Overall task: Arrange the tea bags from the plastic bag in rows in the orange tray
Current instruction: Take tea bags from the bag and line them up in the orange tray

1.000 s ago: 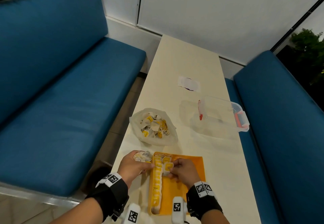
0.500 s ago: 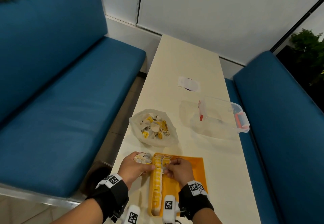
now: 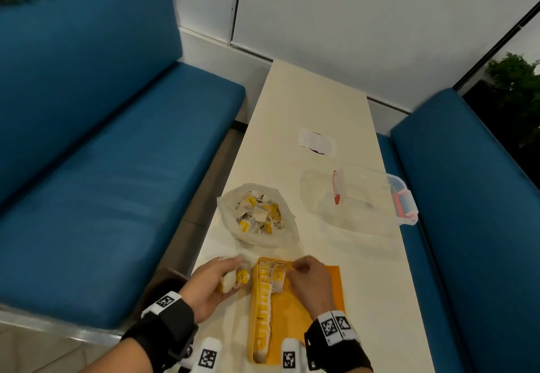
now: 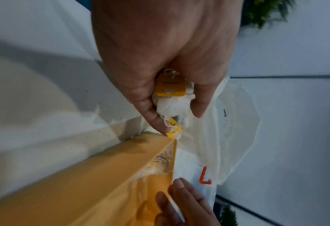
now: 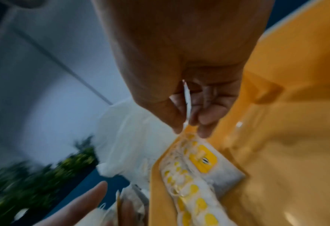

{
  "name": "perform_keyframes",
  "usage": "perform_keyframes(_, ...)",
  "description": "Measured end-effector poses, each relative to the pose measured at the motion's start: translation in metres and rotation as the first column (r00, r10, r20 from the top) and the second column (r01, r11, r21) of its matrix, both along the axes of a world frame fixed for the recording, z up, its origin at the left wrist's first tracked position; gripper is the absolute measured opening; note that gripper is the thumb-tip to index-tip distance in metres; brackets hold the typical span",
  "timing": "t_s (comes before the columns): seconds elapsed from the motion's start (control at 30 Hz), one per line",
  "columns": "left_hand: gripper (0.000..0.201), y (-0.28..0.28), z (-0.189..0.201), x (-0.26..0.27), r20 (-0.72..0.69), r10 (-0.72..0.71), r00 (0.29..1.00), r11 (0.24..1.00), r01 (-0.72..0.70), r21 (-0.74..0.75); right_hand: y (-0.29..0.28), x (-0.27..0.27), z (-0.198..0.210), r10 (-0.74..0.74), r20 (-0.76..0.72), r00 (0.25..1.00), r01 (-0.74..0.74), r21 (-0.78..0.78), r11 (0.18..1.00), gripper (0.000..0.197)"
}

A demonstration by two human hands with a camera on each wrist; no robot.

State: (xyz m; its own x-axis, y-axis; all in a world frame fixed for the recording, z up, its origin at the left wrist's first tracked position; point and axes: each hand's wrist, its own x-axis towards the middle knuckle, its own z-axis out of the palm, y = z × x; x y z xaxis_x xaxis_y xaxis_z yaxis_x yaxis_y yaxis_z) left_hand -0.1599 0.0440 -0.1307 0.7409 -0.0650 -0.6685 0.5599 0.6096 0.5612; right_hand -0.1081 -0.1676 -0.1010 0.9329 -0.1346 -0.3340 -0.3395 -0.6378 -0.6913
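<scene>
The orange tray [image 3: 327,288] lies at the table's near edge, with a long row of tea bags [image 3: 263,308] standing along its left wall. Just left of the tray, my left hand [image 3: 225,273] grips a bunch of white tea bags [image 4: 172,104] with yellow tags. My right hand [image 3: 298,270] is over the tray's far end and pinches one thin white tea bag [image 5: 187,100] edge-on between thumb and fingers, above a flat tea bag [image 5: 210,165] beside the row. The plastic bag [image 3: 257,218] with several more tea bags lies open beyond the tray.
A clear plastic box [image 3: 374,197] with red clips stands at the right of the table, and a white paper scrap [image 3: 317,142] lies farther back. Blue benches [image 3: 102,185] flank the narrow white table [image 3: 309,98] on both sides.
My left hand has turned palm-up beside the tray, showing its bunch of tea bags. My right hand has shifted toward the tray's far end with a tea bag pinched.
</scene>
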Motion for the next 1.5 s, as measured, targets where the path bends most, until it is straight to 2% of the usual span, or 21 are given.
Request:
perform_keyframes(0.07, 0.027, 0.006, 0.007, -0.001, -0.05, 0.039, 0.998, 0.993, -0.044, -0.111, 0.01, -0.008, 0.025, 0.19, 0.165, 0.968, -0.193, 0.002, 0.981, 0.02)
perform_keyframes(0.2, 0.024, 0.005, 0.022, 0.001, -0.072, 0.041, 0.997, 0.977, -0.055, -0.205, 0.038, -0.024, 0.047, 0.541, 0.23, 0.809, -0.56, 0.025, 0.828, 0.029)
perform_keyframes(0.27, 0.025, 0.003, 0.026, 0.0, -0.06, 0.031, 0.998, 0.976, -0.043, -0.213, 0.044, -0.027, 0.045, 0.625, 0.219, 0.749, -0.635, -0.029, 0.772, 0.032)
perform_keyframes(0.33, 0.026, 0.001, 0.03, 0.0, -0.056, 0.017, 0.998, 0.974, -0.029, -0.226, 0.045, -0.027, 0.042, 0.654, 0.202, 0.729, -0.653, -0.082, 0.753, 0.034)
perform_keyframes(0.5, 0.035, 0.004, 0.03, -0.003, -0.073, 0.013, 0.997, 0.972, -0.03, -0.231, 0.043, -0.028, 0.036, 0.643, 0.164, 0.748, -0.628, -0.138, 0.766, 0.033)
perform_keyframes(0.63, 0.038, 0.005, 0.031, -0.004, -0.088, 0.006, 0.996, 0.973, -0.026, -0.231, 0.041, -0.029, 0.034, 0.596, 0.144, 0.79, -0.588, -0.095, 0.803, 0.029)
perform_keyframes(0.83, 0.035, 0.0, 0.034, -0.003, -0.077, 0.016, 0.997, 0.972, -0.034, -0.234, 0.041, -0.032, 0.038, 0.412, 0.108, 0.905, -0.418, 0.044, 0.907, 0.018)
perform_keyframes(0.9, 0.035, -0.001, 0.034, -0.002, -0.083, 0.004, 0.997, 0.974, -0.022, -0.225, 0.038, -0.031, 0.039, 0.369, 0.104, 0.924, -0.377, 0.08, 0.923, 0.021)
perform_keyframes(1.1, 0.049, 0.001, 0.034, -0.003, -0.085, 0.034, 0.996, 0.959, -0.057, -0.278, 0.028, -0.023, 0.045, 0.286, 0.085, 0.954, -0.296, 0.139, 0.945, 0.037)
perform_keyframes(1.33, 0.058, 0.005, 0.028, -0.003, -0.056, 0.026, 0.998, 0.964, -0.039, -0.263, 0.015, -0.013, 0.061, 0.256, 0.174, 0.951, -0.274, 0.091, 0.957, 0.031)
perform_keyframes(1.5, 0.053, 0.005, 0.025, -0.002, -0.041, 0.032, 0.999, 0.967, -0.041, -0.253, 0.011, -0.005, 0.07, 0.166, 0.18, 0.97, -0.195, 0.161, 0.967, 0.027)
